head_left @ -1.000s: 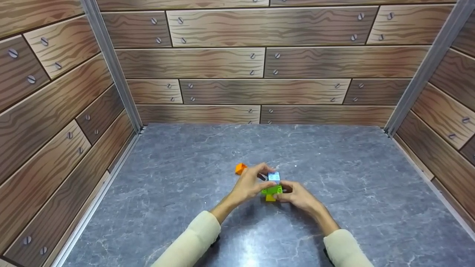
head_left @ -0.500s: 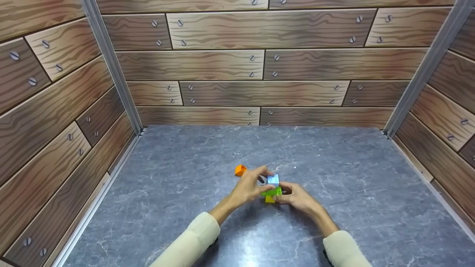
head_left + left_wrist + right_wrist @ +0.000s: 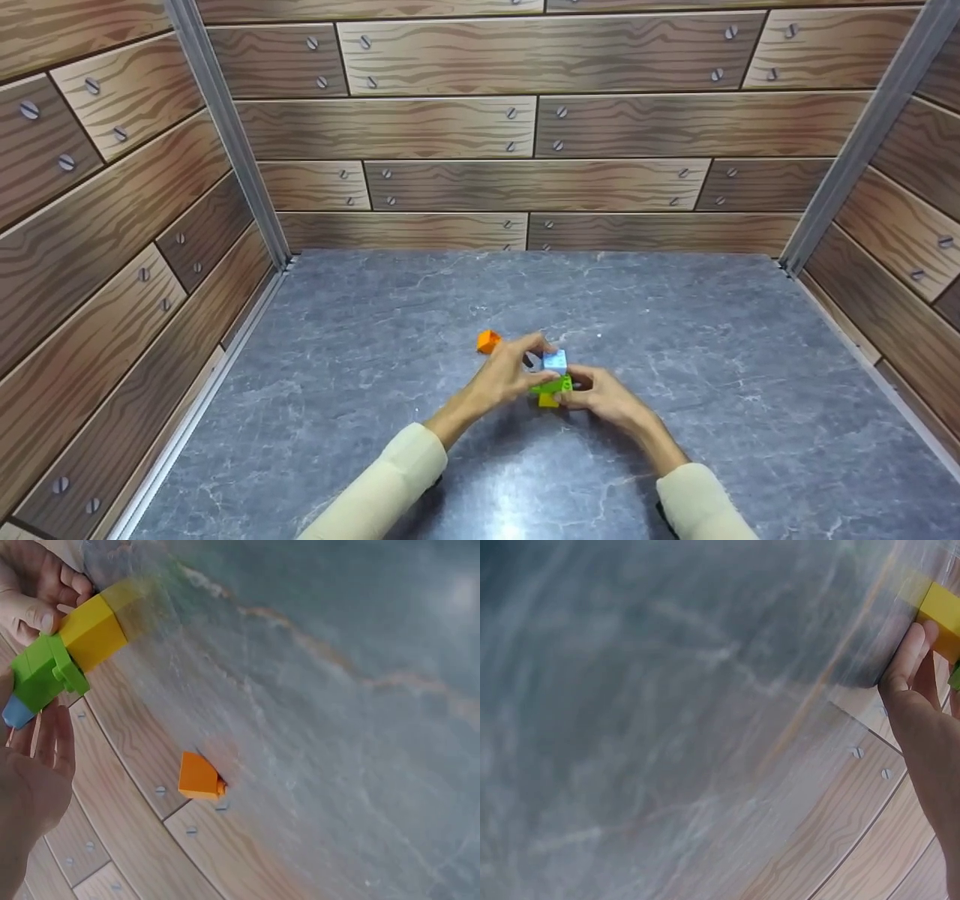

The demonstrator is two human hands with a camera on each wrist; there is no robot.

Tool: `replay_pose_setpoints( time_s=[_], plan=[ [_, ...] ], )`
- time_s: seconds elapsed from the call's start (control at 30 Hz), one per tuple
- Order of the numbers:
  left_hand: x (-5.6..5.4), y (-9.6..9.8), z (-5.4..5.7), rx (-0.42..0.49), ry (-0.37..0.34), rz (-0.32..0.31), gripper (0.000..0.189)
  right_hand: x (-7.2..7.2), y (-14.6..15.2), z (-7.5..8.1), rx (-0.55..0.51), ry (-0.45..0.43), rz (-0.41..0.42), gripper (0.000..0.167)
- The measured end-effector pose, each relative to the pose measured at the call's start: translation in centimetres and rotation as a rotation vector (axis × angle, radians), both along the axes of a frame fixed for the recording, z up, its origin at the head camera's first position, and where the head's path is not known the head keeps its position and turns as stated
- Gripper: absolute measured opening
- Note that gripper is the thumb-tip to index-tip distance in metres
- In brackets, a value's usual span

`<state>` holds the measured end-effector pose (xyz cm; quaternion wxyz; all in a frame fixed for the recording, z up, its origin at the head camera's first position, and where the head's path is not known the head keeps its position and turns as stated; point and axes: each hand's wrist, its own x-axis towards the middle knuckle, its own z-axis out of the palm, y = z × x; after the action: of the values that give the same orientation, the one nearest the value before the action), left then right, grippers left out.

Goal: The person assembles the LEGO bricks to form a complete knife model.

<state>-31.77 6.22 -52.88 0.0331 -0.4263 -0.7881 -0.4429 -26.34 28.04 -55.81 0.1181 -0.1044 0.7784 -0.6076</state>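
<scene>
A small stack of toy building bricks stands on the grey table: a yellow brick (image 3: 94, 631) at the bottom, a green brick (image 3: 37, 675) with side studs over it, a light blue brick (image 3: 555, 361) on top. From the left side, my left hand (image 3: 496, 379) pinches the blue brick between thumb and fingers. My right hand (image 3: 606, 399) grips the green brick from the right, its thumb low, near the yellow one. In the right wrist view, the fingers partly hide the stack, and only yellow and a sliver of green show.
Behind my left hand lies an orange brick (image 3: 488, 342) with a slanted side, apart from the stack. The grey marbled table (image 3: 375, 315) is bounded by wood-patterned walls (image 3: 442, 127) at the back and both sides, with metal strips at the corners.
</scene>
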Motion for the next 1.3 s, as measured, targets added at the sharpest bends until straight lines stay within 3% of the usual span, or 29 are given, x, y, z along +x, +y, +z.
replay_pose_setpoints(
  time_s=[0.3, 0.4, 0.7, 0.87, 0.97, 1.17, 1.3],
  plan=[
    [0.0, 0.1, 0.1, -0.061, 0.105, 0.027, 0.027, 0.1, 0.1, 0.0, 0.017, 0.018, 0.003, 0.054],
    [0.0, 0.1, 0.1, -0.067, 0.102, 0.042, 0.029, 0.1, -0.1, 0.1, 0.015, 0.025, 0.007, 0.054],
    [-0.2, 0.1, 0.4, -0.038, -0.044, 0.023, 0.038, -0.1, 0.2, 0.3, 0.01, 0.034, 0.009, 0.053],
    [-0.5, -1.1, 0.5, -0.053, -0.102, -0.048, 0.047, 0.0, 0.1, 0.1, -0.002, 0.027, 0.01, 0.054],
    [-1.0, -2.2, 0.4, -0.009, -0.166, -0.08, 0.047, 0.1, 0.1, 0.1, 0.01, 0.022, 0.0, 0.055],
    [-2.3, -4.1, 0.7, 0.117, -0.258, -0.049, 0.037, 0.1, 0.1, 0.1, 0.04, 0.044, -0.013, 0.055],
    [-2.8, -5.1, 1.0, 0.154, -0.312, -0.029, 0.034, 0.0, -0.1, 0.1, 0.032, 0.046, -0.004, 0.055]
  ],
)
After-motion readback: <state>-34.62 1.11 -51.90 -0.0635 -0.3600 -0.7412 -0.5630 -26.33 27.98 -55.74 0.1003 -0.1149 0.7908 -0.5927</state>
